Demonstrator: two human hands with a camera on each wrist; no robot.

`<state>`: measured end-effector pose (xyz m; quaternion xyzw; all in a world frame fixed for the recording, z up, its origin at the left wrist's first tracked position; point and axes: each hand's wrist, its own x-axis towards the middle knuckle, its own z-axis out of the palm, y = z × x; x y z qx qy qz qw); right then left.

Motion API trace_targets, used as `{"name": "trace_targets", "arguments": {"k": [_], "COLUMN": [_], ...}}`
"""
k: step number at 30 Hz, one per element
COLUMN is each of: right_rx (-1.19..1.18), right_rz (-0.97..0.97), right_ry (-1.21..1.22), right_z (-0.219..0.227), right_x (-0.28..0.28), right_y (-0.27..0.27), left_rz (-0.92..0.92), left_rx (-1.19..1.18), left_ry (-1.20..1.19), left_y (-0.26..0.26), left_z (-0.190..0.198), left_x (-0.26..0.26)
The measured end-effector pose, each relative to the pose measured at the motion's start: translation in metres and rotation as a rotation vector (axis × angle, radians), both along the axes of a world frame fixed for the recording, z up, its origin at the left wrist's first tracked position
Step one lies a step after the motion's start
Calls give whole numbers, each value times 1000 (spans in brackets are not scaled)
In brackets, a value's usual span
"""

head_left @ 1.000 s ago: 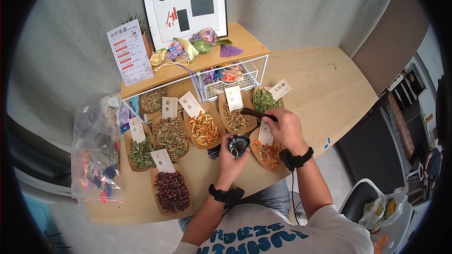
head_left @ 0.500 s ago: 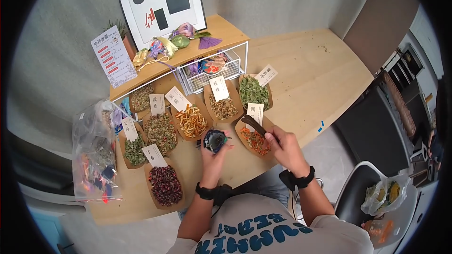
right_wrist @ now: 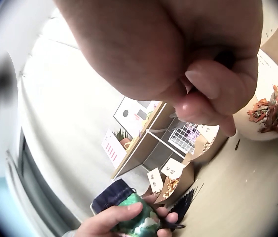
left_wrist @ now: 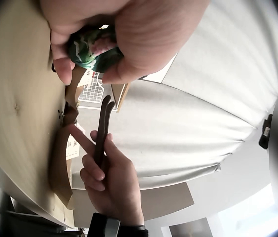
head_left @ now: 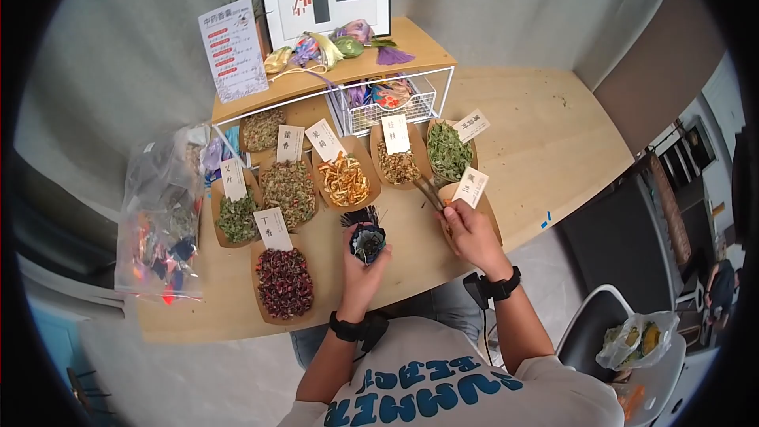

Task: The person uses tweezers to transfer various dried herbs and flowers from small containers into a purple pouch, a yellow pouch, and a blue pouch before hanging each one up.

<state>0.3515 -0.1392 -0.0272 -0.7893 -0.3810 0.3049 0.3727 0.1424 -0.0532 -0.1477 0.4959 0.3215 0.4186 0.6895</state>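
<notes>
My left hand (head_left: 362, 278) holds a small fabric pouch (head_left: 368, 243), its mouth facing up. In the right wrist view the pouch (right_wrist: 140, 217) shows a green patterned body and a dark blue top, with a dark tassel (right_wrist: 183, 205) beside it. My right hand (head_left: 477, 239) grips dark brown tongs (head_left: 429, 193); their two tips lie close together in the left wrist view. That hand is over a paper tray (head_left: 492, 225) and hides much of it. Orange dried herbs (right_wrist: 274, 106) in this tray show in the right wrist view.
Several labelled paper trays of dried herbs stand around, including dark red buds (head_left: 286, 285), orange peel strips (head_left: 345, 180), brown bits (head_left: 398, 164) and green leaves (head_left: 449, 152). Behind them is a wooden shelf (head_left: 431, 51) with a wire basket (head_left: 403, 117). A plastic bag (head_left: 158, 221) lies left.
The tongs went from beside the brown bits' tray down over the orange herbs, and their tips now point back toward the brown bits. The left hand keeps its hold on the pouch; the head view shifted.
</notes>
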Motion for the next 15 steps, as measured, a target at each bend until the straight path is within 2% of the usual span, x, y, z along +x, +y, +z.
{"name": "trace_targets", "arguments": {"k": [2, 4, 6, 8, 9, 11, 15], "right_rx": [14, 330, 299, 254, 249, 141, 148], "right_rz": [-5, 14, -35, 24, 21, 23, 40], "right_ry": [-46, -268, -333, -800, -805, -888, -948], "right_z": [-13, -23, -11, -2, -1, 0, -6], "right_x": [12, 18, 18, 17, 15, 7, -1], "right_y": [-7, -11, -19, -23, -24, -22, -10], "left_rz": [3, -20, -48, -47, -52, 7, 25], "left_rx": [-42, -17, 12, 48, 45, 200, 257], "left_ry": [-67, -72, -72, -42, -47, -4, -3], "left_y": [-2, -1, -1, -2, -1, 0, -1], "left_z": [7, 4, 3, 9, 6, 0, 1], "left_x": [2, 2, 1, 0, 0, 2, 3]}}
